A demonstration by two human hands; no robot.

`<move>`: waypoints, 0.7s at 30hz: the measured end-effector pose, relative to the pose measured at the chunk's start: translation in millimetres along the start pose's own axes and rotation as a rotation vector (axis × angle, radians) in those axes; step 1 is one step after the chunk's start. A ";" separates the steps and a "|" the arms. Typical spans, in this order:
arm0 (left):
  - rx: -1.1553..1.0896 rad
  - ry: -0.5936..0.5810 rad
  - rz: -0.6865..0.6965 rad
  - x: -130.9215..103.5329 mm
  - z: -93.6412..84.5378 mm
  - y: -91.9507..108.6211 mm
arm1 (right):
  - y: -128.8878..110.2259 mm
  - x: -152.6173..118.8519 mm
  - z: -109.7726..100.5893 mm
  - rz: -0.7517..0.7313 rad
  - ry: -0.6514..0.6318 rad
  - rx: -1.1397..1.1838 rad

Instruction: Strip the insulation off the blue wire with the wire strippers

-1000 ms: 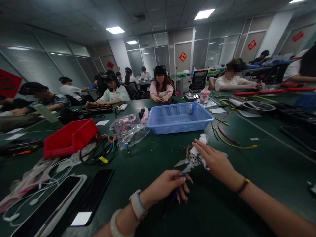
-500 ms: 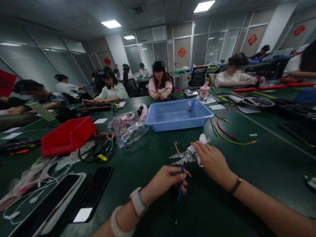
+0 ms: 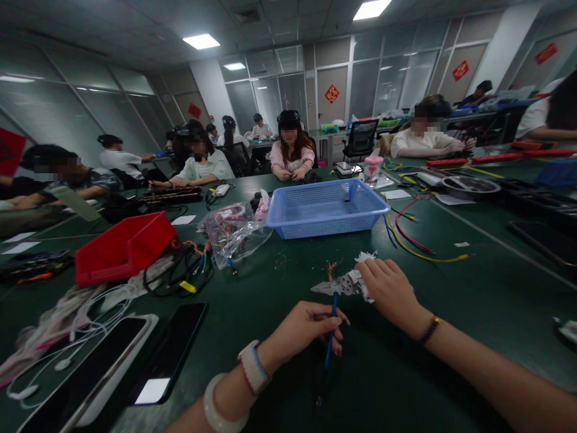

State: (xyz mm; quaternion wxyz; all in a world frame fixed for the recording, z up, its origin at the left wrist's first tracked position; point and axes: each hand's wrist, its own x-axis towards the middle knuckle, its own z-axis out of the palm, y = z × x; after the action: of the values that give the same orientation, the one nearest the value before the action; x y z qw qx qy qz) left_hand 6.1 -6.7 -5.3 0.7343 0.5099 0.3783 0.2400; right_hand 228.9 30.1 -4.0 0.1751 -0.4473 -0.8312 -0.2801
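Between the fingers and thumb of my left hand (image 3: pixel 313 325) is a blue wire (image 3: pixel 329 349), its lower end pointing toward me. My right hand (image 3: pixel 390 285) is wrapped round the white-covered handles of wire strippers (image 3: pixel 345 285). The metal jaws are closed and point left, meeting the upper end of the wire. Whether the blades have cut into the insulation I cannot tell. Just beyond the jaws shows a tuft of bare copper strands (image 3: pixel 331 270). Green and copper scraps (image 3: pixel 283 263) lie on the table past the tool.
A blue mesh basket (image 3: pixel 324 230) stands ahead, with a plastic bag of wires (image 3: pixel 229 234) to its left. Farther left are a red bin (image 3: pixel 106 258), phones (image 3: pixel 174 343) and white earphones (image 3: pixel 63 364). Yellow and red cables (image 3: pixel 424 255) lie right. Several people sit around the tables.
The strippers' jaws, apart half a second ago, have closed at the top of the blue wire. My right hand has tightened and shifted slightly right; my left hand has hardly moved.
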 end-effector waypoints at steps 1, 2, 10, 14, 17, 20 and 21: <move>0.003 -0.005 0.001 0.2 -0.2 -0.3 | 0.6 -0.3 0.8 0.001 -0.006 0.007; 0.007 -0.010 0.002 0.4 -0.3 -0.5 | 1.4 -0.6 1.8 0.005 -0.013 0.013; -0.030 -0.051 0.007 2.5 -6.1 -1.8 | 8.2 -4.9 6.1 0.054 -0.064 0.096; -0.040 -0.046 0.009 2.0 -7.1 -1.4 | 7.7 -6.2 6.5 0.075 -0.127 0.125; -0.018 -0.056 0.026 -0.3 -5.8 1.6 | 7.2 -6.0 7.7 0.077 -0.141 0.168; 0.034 -0.044 0.055 -2.0 -5.2 4.6 | 6.4 -5.7 8.4 0.097 -0.151 0.233; 0.043 -0.036 0.061 -2.2 -5.2 5.1 | 6.0 -5.7 8.5 0.104 -0.158 0.251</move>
State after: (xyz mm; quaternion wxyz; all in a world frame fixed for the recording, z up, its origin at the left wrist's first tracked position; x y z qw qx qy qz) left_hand 0.8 -3.5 -0.9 0.7222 0.5412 0.3545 0.2448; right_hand 236.7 34.4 -11.8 0.1779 -0.4850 -0.8465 -0.1287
